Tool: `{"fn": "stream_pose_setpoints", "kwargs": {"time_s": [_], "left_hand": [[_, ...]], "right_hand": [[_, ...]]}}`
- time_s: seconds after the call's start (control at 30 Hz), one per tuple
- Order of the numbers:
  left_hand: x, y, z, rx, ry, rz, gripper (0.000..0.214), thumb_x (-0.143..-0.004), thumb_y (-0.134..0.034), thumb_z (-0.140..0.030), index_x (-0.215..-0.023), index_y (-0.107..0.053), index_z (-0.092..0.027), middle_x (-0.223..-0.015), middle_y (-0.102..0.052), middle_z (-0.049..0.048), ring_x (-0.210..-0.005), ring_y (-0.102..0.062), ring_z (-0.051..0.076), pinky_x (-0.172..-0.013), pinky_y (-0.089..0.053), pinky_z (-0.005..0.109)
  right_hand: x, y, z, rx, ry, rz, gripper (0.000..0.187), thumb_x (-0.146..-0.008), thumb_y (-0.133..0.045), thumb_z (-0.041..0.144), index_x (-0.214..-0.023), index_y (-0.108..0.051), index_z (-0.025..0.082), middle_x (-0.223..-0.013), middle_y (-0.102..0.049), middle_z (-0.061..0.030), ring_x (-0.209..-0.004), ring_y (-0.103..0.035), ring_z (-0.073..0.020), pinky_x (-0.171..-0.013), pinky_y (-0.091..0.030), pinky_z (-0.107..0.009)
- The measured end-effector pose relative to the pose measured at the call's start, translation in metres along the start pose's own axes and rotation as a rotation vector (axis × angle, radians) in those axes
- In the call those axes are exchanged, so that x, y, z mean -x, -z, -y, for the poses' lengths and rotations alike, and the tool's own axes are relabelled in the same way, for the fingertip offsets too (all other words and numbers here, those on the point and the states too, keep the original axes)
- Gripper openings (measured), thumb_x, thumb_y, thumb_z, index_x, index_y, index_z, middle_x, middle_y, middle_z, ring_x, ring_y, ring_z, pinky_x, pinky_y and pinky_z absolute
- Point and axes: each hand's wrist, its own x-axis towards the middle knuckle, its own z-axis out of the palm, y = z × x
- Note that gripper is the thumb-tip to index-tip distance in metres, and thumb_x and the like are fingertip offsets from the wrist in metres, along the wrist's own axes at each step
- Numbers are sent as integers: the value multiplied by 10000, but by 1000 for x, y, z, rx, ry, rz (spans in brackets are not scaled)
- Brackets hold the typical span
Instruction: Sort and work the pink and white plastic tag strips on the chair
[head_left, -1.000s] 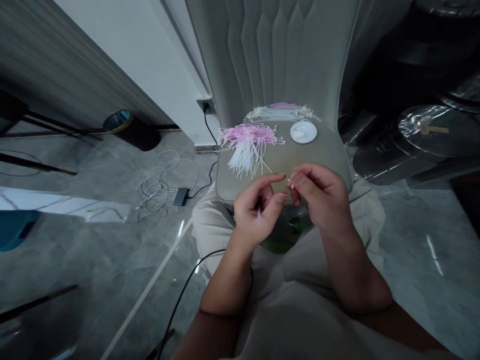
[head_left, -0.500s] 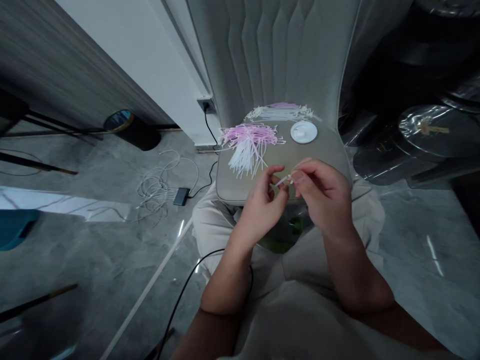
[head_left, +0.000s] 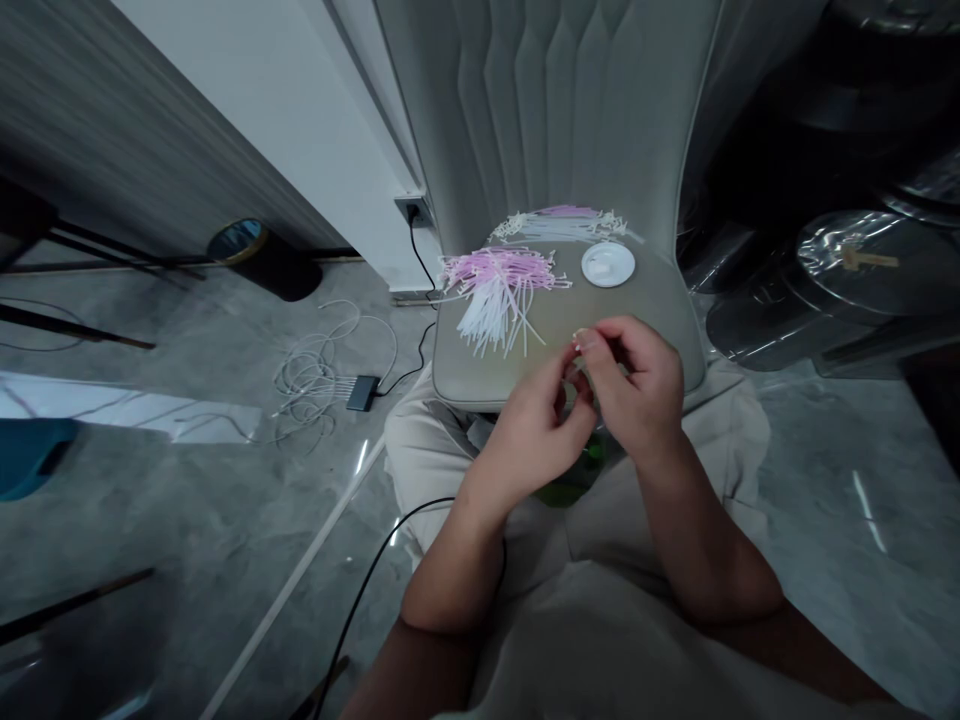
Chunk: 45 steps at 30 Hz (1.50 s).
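My right hand is closed, its thumb and forefinger pinching a thin white stick whose small pale tip shows above the fingertips. Close against it, my left hand curls its fingers round the lower part of the same stick, which is mostly hidden. Both hands are over the front edge of the grey chair seat. Beyond them lie a bunch of white sticks and a pile of pink sticks with small white ends. A round white dish with something small and white in it rests at the right.
Farther back on the seat is a row of white and pink sticks. To the left, a black box with coiled white cables lies on the floor near a dark bin. Clear-wrapped dark objects stand at right.
My hands have come closer together: the left moved right and the right slightly left. The stick that showed between them is now mostly covered by fingers.
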Motion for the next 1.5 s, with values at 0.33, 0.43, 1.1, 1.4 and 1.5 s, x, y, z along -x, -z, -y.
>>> {"fn": "stream_pose_setpoints", "kwargs": {"time_s": [0.33,0.43,1.1,1.4,1.5], "left_hand": [[-2,-3,7,83,106,-109,199,-929,-529,-284,-1029,-673,-188,-810,-659,23,-698,-576,119,-636,-467,232],[-4,-2,8,-44,112,-126,183,-907,-563,-272,-1011,-688,-188,-829,-671,24,-666,-538,109,-607,-425,230],[-2,5,6,87,38,-487,168,-856,-673,-350,-944,-739,-222,-808,-657,13,-668,-526,91,-596,-410,219],[-2,6,2,6,-103,-385,121,-850,-683,-287,-932,-735,-215,-751,-599,11,-682,-526,105,-563,-386,224],[-2,6,2,-8,-117,-418,87,-848,-685,-277,-888,-726,-211,-738,-593,5,-673,-523,101,-566,-382,225]], "right_hand": [[0,-2,-5,-35,-57,-72,194,-903,-598,339,-757,-596,213,-663,-563,24,-617,-505,-116,-594,-407,-278],[-1,-3,-5,-166,-139,-12,204,-897,-604,343,-746,-598,207,-638,-546,32,-584,-490,-102,-548,-402,-252],[-7,13,-6,-238,-220,216,223,-902,-588,353,-747,-583,193,-620,-518,41,-548,-456,-82,-488,-352,-212],[-6,14,-1,-325,-264,343,253,-920,-569,379,-758,-603,188,-622,-505,38,-565,-456,-85,-504,-363,-206],[-7,13,0,-352,-275,356,269,-921,-571,400,-762,-613,187,-623,-509,38,-567,-463,-85,-506,-366,-203]]}}
